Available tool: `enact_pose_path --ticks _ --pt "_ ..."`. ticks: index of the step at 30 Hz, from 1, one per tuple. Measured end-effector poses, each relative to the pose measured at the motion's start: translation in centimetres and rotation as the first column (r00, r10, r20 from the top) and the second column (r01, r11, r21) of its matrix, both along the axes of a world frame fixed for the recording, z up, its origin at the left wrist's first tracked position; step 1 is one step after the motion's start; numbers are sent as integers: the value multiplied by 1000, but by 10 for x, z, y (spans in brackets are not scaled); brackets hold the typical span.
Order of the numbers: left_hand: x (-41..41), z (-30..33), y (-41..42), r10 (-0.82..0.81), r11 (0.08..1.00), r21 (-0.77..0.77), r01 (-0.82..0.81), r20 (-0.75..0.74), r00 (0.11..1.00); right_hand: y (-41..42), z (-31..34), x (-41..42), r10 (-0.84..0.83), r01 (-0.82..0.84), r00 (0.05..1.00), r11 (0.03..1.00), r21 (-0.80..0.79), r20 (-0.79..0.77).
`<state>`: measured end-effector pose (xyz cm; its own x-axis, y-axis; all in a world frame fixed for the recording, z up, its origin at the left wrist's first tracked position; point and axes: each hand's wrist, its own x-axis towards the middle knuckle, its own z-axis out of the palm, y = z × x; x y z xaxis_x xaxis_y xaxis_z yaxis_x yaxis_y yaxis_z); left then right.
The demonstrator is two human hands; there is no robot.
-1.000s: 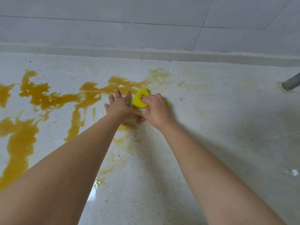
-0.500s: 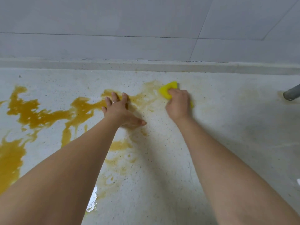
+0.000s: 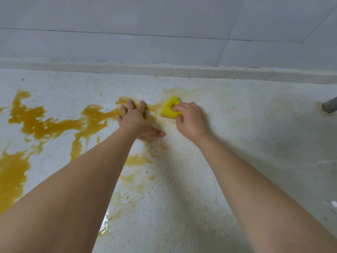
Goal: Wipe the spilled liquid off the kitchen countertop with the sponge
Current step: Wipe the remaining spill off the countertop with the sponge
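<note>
A yellow sponge point(image 3: 170, 109) lies on the speckled white countertop point(image 3: 246, 143), and my right hand point(image 3: 189, 121) grips it with fingers curled over its near side. My left hand point(image 3: 135, 121) rests flat on the counter just left of the sponge, fingers spread and a ring on one finger. Orange-brown spilled liquid point(image 3: 47, 123) covers the left part of the counter in thick pools. Thinner smears point(image 3: 138, 159) lie between and below my hands.
A raised ledge point(image 3: 182, 70) and a grey tiled wall point(image 3: 164, 30) close off the back of the counter. A grey pipe end point(image 3: 330, 106) pokes in at the right edge. Faint yellowish film stains the counter to the right of the sponge.
My right hand slid the sponge rightward toward the back, then back left a little toward my left hand. The left hand has stayed flat in place.
</note>
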<state>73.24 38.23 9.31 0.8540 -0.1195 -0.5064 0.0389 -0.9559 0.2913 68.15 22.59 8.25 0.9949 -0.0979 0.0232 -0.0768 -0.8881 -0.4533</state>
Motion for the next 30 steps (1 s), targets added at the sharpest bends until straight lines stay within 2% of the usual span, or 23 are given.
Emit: enact_pose_path --ticks 2,3,4,7,8,12,14,16,19,21,22,25,26,27,28,30 --pt "0 -1 1 -5 1000 -13 5 2 1000 -27 1 9 -264 263 964 963 -55 -24" --pt "0 -1 1 -4 1000 -14 4 5 1000 -32 0 10 -334 332 942 941 -67 -28" --pt "0 0 1 -4 1000 -10 4 6 1000 -28 1 10 -312 310 950 949 -59 -29" --pt "1 4 1 -19 1000 -9 19 5 1000 -2 -4 -5 -51 51 999 999 -15 3" --pt "4 6 3 -9 1000 -19 9 2 1000 -4 -4 -5 -49 50 998 999 -22 27" --pt "19 12 25 30 998 54 -31 20 999 -32 -2 32 -273 272 962 959 -78 -6" --pt "22 9 36 39 997 63 -38 -4 999 -29 -3 55 -292 290 956 954 -72 -22" --pt "22 6 39 50 998 45 -49 -17 999 -12 -2 70 -213 212 977 976 -45 -17" --pt "25 5 37 78 996 53 -77 -17 997 35 -1 66 67 -67 998 997 47 -7" --pt "27 6 36 85 995 53 -84 -16 996 48 -7 55 162 -165 985 984 64 55" --pt "26 7 36 79 996 46 -78 -21 997 40 -7 55 124 -126 990 992 26 61" --pt "25 6 38 69 997 27 -68 -30 997 -5 -3 70 -248 244 969 962 -122 -16" --pt "25 6 38 75 997 27 -74 -31 997 -9 1 73 -314 307 949 942 -136 -34" --pt "26 5 38 81 996 27 -80 -30 996 -3 4 74 -307 301 951 947 -113 -42" --pt "26 4 37 86 996 28 -86 -28 996 13 8 72 -216 213 976 975 -54 -39" --pt "26 4 36 97 995 30 -97 -20 995 51 7 59 85 -83 996 995 63 -35"
